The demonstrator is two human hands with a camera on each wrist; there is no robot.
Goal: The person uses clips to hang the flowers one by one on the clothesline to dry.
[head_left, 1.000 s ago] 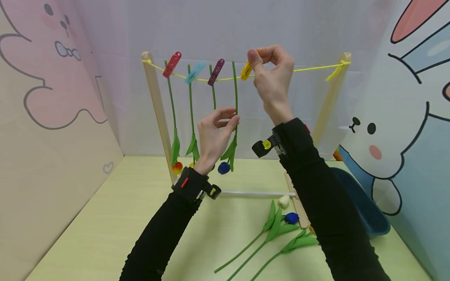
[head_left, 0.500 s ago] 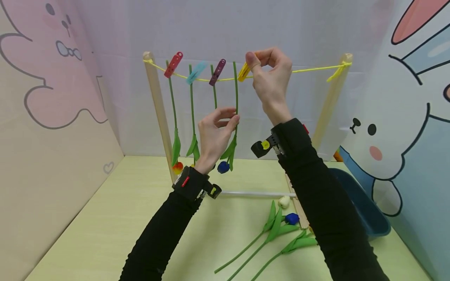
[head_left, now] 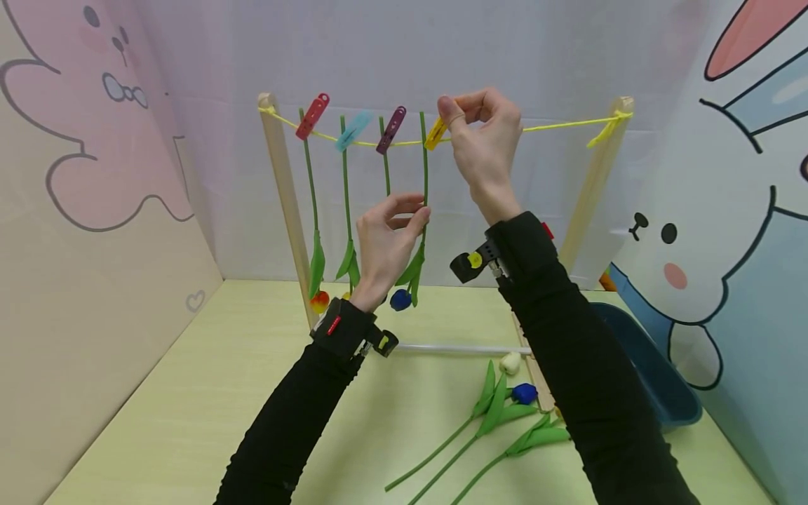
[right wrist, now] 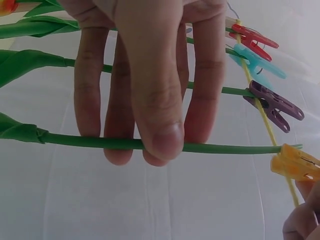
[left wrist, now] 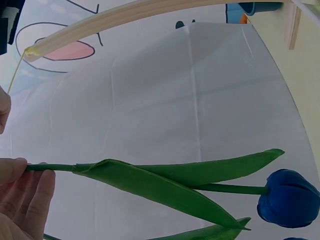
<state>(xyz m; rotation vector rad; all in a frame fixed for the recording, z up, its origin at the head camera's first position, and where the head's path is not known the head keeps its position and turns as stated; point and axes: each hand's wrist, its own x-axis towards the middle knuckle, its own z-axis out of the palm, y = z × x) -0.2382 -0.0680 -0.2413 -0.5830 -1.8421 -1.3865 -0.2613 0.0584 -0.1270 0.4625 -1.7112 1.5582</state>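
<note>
My left hand (head_left: 386, 242) pinches the green stem of an upside-down blue tulip (head_left: 400, 300). In the left wrist view its blue bloom (left wrist: 289, 198) and long leaves stick out beyond the fingers. The stem's cut end rises past a yellow line (head_left: 568, 124). Up at that line, my right hand (head_left: 489, 144) pinches a yellow clothespin (head_left: 435, 133). The right wrist view has the yellow clothespin (right wrist: 295, 162) at the stem's end, over the line; whether it grips the stem is unclear. Red (head_left: 312, 116), light blue (head_left: 354, 131) and purple (head_left: 391, 130) clothespins hold other tulips on the line.
Wooden posts stand left (head_left: 284, 189) and right (head_left: 593, 182), the line tied between them. Several loose tulips (head_left: 495, 414) lie on the table (head_left: 189, 407) in front. A dark blue bin (head_left: 678, 403) stands at the right, partly behind the right forearm.
My right hand has shifted slightly left with the yellow clothespin, bringing it up against the tulip stem. My left hand keeps its pinch on the stem, nearly still.
</note>
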